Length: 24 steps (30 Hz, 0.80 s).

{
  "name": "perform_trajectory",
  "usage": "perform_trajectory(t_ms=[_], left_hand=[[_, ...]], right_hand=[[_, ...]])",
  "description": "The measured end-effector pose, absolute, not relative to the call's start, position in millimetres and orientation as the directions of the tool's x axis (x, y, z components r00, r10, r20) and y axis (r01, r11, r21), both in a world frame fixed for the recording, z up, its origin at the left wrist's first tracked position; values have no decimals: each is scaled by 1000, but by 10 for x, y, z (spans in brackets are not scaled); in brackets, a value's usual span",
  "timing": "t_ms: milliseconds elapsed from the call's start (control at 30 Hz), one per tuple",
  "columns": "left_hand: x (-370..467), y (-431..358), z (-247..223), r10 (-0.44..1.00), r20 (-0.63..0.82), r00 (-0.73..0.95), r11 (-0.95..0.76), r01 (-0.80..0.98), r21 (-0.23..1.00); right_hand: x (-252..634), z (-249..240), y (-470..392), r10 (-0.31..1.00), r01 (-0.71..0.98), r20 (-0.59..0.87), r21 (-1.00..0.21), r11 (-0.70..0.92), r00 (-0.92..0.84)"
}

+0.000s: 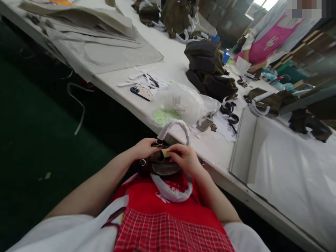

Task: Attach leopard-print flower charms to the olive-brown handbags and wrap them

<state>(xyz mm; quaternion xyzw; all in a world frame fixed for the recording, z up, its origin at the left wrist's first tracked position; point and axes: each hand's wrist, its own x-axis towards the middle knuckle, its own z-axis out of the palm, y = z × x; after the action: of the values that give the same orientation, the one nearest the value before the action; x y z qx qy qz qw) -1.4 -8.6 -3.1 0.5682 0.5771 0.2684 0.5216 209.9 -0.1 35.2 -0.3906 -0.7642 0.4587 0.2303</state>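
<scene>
A dark handbag (165, 168) rests against my red apron, its top open and its two handles wrapped in white. The front handle (172, 194) hangs down over the apron, while the rear handle (181, 124) stands up toward the table. My left hand (145, 147) grips the bag's rim at the left, near a metal ring. Between the thumb and fingers of my right hand (183, 157) is a small yellowish piece (165, 152), held at the bag's opening. The inside of the bag is mostly dark.
On the white table (126, 101) lie a phone (141, 91), a clear plastic bag (181, 101), black rings (229, 112) and stacked dark bags (207, 66). Sheets (105, 45) cover the far left. A person in a pink apron (273, 40) stands across the table.
</scene>
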Motion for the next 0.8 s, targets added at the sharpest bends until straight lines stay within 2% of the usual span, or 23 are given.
perform_trajectory(t_ms=[67,133,200,367,433,600,667,733,800], left_hand=[[10,-74,-15,945,-268,187,175,402,899],[23,-71,-11,945,-277,174,181,427,886],[24,-78,-9,939,-302,165,199,455,868],[15,-99,19,940,-301,162,194,474,859],[18,-94,23,944,-286,161,178,480,859],[82,-103,64,946,-262,192,143,478,866],[133,-145,115,945,-252,209,136,449,883],[181,-194,153,939,-262,224,150,420,895],[205,-222,150,919,-284,273,175,364,915]], right_hand=[[1988,175,20,750,559,-60,-705,436,-659],[1898,57,63,708,655,-132,-526,543,-694],[1861,5,74,689,682,-186,-459,569,-700],[2014,-14,-15,779,687,-145,-587,429,-610],[2113,-38,-38,815,710,-186,-617,338,-549],[2242,-139,-65,838,794,-341,-586,165,-426],[2214,-209,-89,817,735,-431,-678,-13,-383],[2144,-316,-96,723,570,-574,-764,-302,-386],[2067,-435,-69,723,460,-560,-808,-368,-404]])
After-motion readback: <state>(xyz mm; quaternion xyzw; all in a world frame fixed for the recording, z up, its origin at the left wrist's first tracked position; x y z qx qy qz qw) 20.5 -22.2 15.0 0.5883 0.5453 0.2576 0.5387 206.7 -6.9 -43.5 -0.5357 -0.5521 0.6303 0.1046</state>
